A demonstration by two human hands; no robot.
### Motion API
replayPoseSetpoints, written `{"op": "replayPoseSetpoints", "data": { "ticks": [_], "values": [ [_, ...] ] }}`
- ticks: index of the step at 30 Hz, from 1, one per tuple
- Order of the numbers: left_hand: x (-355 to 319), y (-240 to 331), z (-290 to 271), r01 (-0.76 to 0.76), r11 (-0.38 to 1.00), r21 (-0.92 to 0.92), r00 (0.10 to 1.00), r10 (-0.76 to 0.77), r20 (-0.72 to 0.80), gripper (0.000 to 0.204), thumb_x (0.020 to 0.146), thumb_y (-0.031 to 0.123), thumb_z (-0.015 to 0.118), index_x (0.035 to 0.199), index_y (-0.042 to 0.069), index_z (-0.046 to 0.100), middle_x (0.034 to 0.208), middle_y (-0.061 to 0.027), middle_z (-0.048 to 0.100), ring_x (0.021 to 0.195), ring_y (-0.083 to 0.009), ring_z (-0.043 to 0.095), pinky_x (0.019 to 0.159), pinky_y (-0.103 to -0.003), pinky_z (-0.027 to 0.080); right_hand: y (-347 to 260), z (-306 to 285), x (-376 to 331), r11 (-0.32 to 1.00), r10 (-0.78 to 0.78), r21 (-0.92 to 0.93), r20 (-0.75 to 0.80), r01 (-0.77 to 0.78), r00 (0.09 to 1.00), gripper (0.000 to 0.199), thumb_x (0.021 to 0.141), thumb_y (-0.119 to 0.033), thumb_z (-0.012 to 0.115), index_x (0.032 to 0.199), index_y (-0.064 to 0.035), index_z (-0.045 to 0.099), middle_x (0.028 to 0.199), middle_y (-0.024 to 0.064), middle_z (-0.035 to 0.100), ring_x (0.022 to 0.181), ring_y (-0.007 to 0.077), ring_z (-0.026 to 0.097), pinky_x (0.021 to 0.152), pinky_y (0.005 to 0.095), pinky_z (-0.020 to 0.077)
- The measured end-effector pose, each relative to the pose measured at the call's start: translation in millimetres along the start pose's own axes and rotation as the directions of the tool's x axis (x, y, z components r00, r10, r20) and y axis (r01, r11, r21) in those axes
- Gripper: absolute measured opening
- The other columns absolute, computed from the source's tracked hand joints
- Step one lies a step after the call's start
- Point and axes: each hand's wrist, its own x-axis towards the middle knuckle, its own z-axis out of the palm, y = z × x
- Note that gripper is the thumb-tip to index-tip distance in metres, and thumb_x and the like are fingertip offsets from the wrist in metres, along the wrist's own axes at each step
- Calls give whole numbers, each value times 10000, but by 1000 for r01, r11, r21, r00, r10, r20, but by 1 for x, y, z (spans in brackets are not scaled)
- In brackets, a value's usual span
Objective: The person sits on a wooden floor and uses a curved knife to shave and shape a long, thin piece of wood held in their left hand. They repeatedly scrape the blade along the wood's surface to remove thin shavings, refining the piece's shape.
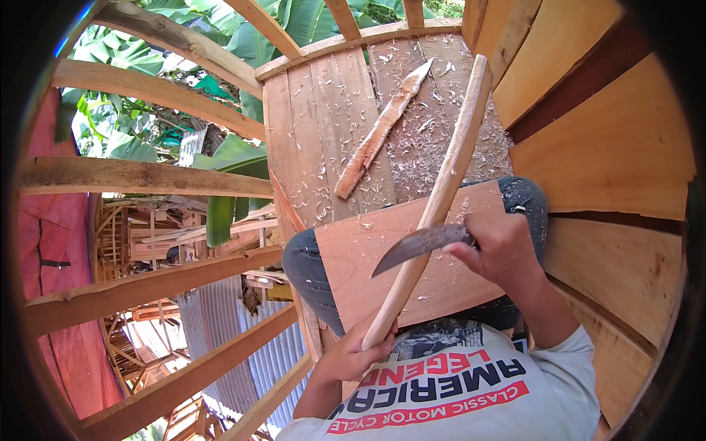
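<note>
My left hand [354, 354] grips the stick's [435, 206] near end; my right hand [500, 246] clasps the knife [419, 244] against it.

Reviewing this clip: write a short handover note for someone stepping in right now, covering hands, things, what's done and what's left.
Left hand grips the near end of the long wooden stick, which slants across a board on the lap.
Right hand holds the knife, blade laid against the stick at mid-length.
Done: shavings cover the plank floor; a split offcut lies ahead.
Left: the stick looks partly shaved; carving likely goes on.
</note>
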Motion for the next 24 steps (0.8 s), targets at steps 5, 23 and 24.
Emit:
{"op": "replayPoseSetpoints", "data": {
  "ticks": [5,23,24],
  "values": [
    [5,-2,-1,-3,999,36,1000,3,10,260,821,92,570,1050,11,477,841,-40,484,774,-125,458,711,-259,390,5,-3,9,985,134,98,99,-143,986,470,841,-463,597,627,-48,537,571,145,527,521,331,555,468,393,426],
    [4,-3,0,-43,995,85,998,39,40,275,808,58,554,1063,-1,472,840,-54,477,778,-139,471,714,-271,397,3,-5,-12,991,89,98,10,-89,996,500,856,-465,578,631,-25,506,538,169,480,501,353,528,458,388,393],
    [0,1,0,-38,992,117,999,35,30,271,807,56,552,1060,0,470,839,-54,475,776,-139,470,711,-272,398,2,-5,-10,996,58,63,1,-58,998,501,856,-465,579,627,-25,508,538,171,479,503,354,528,457,387,392]
  ]
}}
